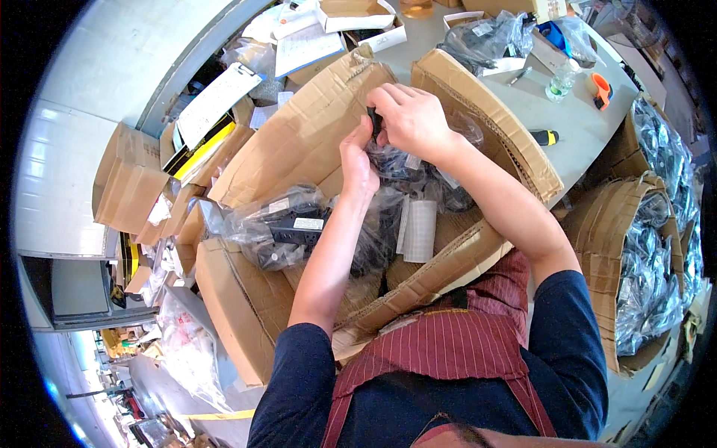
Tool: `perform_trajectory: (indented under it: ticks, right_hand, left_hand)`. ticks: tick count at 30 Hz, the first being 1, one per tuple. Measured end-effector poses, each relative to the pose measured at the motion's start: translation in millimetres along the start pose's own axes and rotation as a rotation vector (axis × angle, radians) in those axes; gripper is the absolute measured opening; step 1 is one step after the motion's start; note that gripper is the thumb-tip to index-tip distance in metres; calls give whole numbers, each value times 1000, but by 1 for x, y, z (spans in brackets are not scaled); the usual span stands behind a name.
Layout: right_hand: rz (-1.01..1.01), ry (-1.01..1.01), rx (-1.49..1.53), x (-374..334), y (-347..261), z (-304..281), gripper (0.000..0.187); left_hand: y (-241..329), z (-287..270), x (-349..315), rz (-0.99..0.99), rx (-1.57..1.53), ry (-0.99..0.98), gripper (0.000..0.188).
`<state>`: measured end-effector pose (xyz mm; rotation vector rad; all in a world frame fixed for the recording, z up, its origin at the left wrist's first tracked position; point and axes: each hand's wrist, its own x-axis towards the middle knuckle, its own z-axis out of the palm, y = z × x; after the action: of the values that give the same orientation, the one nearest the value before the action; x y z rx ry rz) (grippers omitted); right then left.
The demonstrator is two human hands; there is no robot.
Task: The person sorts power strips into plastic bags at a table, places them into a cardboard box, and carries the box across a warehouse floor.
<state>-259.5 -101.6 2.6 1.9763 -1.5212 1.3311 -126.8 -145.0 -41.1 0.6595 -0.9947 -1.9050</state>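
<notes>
Black piece [373,119] sits over the cardboard box [299,131], pinched snugly between the left hand [360,158] and the right hand [411,123].

The cardboard box [299,123] is matt and creased, the plastic bag [250,224] glossy, the apron [441,347] cloth.

Before me, plastic-bagged oblong devices [296,228] lie in an open cardboard box [299,134]; right, a cylindrical plastic bottle [560,82] on the desk [571,119].

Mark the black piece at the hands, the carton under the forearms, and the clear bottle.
Black piece [373,118]: head view, on its exposed part between the hands.
Carton [299,131]: head view, on its far-left wall.
Clear bottle [562,81]: head view, on its body.
</notes>
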Motion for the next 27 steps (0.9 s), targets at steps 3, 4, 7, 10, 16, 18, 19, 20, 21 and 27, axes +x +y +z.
perform_trajectory:
  ticks: [3,4,7,10,16,18,19,20,21,27]
  right_hand:
    - [-38,-54,-84,3,-1,0,22]
    - [-31,-64,-95,4,0,1,24]
    - [311,-165,-44,3,11,-2,33]
    - [533,-225,117,1,34,-14,33]
    - [577,-84,-50,3,51,-7,26]
    - [571,12,43,2,59,-5,25]
    - [530,96,-22,-1,67,0,24]
    - [519,111,-15,1,67,3,23]
    - [511,128,-13,2,69,1,23]
    - [479,50,0,-2,73,-4,24]
  left_hand:
    - [1,-4,1,-54,-59,16,34]
    - [4,-3,0,-63,-48,24,36]
    - [7,-13,2,-72,-1,-38,38]
    - [7,-17,1,-104,43,-138,39]
    - [0,-18,26,-102,34,-44,33]
    - [9,-23,43,-94,153,75,32]
    - [17,-29,53,-96,322,62,35]
    - [24,-45,63,-123,623,136,40]
    - [34,-54,66,-102,962,99,44]
    - [32,-78,20,-8,1615,-174,53]
